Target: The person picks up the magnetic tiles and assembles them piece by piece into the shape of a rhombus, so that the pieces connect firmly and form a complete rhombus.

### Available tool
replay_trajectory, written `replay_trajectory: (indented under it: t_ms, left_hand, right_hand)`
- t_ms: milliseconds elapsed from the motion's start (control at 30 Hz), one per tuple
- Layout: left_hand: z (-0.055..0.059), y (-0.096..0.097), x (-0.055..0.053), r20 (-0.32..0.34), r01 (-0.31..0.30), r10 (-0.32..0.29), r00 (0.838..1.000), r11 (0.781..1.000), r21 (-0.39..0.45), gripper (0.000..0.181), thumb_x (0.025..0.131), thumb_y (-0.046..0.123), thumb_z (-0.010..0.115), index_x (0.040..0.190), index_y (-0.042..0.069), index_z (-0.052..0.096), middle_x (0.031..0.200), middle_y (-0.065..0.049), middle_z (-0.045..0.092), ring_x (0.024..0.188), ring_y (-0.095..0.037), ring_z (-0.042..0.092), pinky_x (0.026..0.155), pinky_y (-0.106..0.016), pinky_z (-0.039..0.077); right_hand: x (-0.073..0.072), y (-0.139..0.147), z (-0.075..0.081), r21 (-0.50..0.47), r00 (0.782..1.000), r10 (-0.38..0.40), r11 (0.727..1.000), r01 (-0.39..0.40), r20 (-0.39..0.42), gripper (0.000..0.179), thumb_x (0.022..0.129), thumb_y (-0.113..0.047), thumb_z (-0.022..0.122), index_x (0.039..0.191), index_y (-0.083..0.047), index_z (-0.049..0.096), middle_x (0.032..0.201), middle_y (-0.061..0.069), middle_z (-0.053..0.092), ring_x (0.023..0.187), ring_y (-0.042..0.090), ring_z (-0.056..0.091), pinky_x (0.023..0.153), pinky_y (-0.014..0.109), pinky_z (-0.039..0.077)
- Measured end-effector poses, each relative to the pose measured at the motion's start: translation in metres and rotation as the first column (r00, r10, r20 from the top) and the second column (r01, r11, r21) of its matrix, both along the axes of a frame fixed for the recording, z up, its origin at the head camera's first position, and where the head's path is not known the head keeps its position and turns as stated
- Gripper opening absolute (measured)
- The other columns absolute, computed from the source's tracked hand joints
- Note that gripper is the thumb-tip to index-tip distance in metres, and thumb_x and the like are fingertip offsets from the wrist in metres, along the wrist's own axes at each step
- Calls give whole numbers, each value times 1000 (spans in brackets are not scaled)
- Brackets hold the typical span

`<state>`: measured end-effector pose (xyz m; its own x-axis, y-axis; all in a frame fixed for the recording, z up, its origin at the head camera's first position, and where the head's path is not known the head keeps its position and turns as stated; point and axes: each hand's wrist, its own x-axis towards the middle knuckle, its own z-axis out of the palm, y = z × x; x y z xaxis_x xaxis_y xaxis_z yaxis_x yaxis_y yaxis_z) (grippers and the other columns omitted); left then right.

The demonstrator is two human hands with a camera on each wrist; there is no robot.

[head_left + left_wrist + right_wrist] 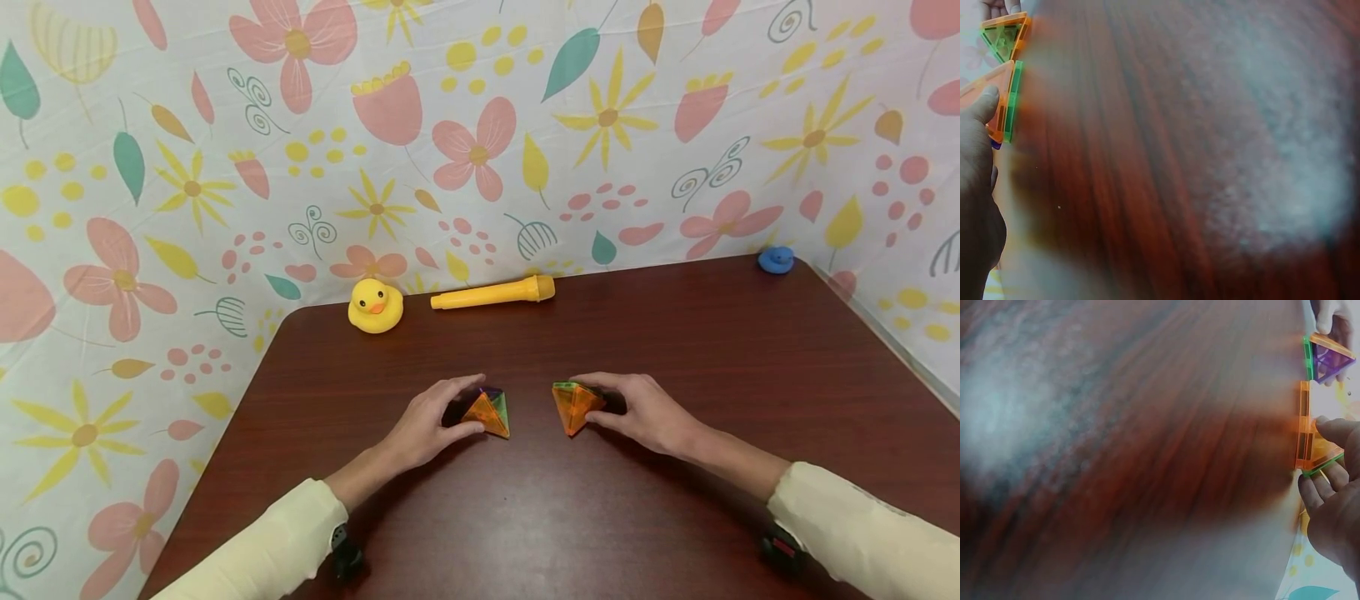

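Observation:
My left hand (432,423) grips a small pyramid of translucent triangular tiles (491,412), with orange, green and purple faces, between thumb and fingers. Facing it across a short gap, my right hand (651,412) holds a second pyramid (576,407), mostly orange with a green edge on top. The left wrist view shows the left thumb pressed on an orange face (1001,94) beside a green one. In the right wrist view the right thumb lies on the orange pyramid (1310,428), fingers beneath its green side. Both pyramids are tilted; whether they touch the table I cannot tell.
A yellow rubber duck (375,307) and a yellow toy microphone (495,293) lie along the back edge of the dark wooden table (525,525). At the far right corner sits a small blue duck (776,260). A flower-printed cloth (480,75) hangs behind.

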<state>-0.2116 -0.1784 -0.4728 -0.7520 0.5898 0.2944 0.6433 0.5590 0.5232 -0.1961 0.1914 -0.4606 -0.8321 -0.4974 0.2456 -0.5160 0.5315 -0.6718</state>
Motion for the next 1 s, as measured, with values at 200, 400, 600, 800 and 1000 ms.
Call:
replay_trajectory:
  t_ms: [200, 400, 600, 800, 1000]
  left_hand:
    - [-2, 0, 2, 8, -16, 16, 1000, 1000, -9, 66, 95, 32, 83, 153, 16, 57, 136, 2, 66, 117, -12, 62, 98, -38, 56]
    - [-3, 0, 2, 24, -34, 34, 999, 999, -11, 59, 96, 31, 82, 149, 15, 60, 133, 2, 67, 113, -13, 62, 96, -38, 57]
    - [-3, 1, 2, 27, -47, 47, 999, 999, -4, 51, 96, 28, 83, 141, 14, 66, 123, 2, 71, 106, -13, 65, 92, -36, 57]
    - [-3, 1, 3, 40, -49, 49, 998, 999, 3, 45, 96, 27, 82, 136, 11, 69, 122, 1, 72, 103, -12, 67, 90, -34, 58]
    - [-2, 2, 2, 56, -53, 52, 997, 999, 5, 45, 96, 26, 82, 136, 10, 70, 120, 2, 73, 100, -11, 67, 87, -32, 58]
  right_hand:
    - [1, 3, -1, -18, 1000, -3, 1000, 3, 10, 55, 89, 0, 85, 141, -3, 66, 130, 11, 72, 114, 26, 72, 93, 43, 59]
    - [2, 5, -2, -23, 1000, -19, 1000, 20, 4, 54, 89, 2, 84, 139, -4, 68, 129, 11, 73, 111, 26, 73, 92, 44, 60]
    - [2, 5, -3, -28, 999, -33, 999, 32, -5, 49, 89, 3, 83, 135, -5, 70, 127, 10, 74, 109, 25, 74, 90, 43, 60]
    - [2, 6, -3, -36, 999, -45, 998, 45, 5, 46, 89, 3, 83, 133, -6, 72, 125, 9, 74, 108, 24, 74, 90, 43, 61]
    - [2, 6, -3, -43, 999, -48, 998, 48, 14, 46, 89, 3, 83, 133, -6, 72, 125, 9, 74, 107, 24, 74, 89, 43, 61]
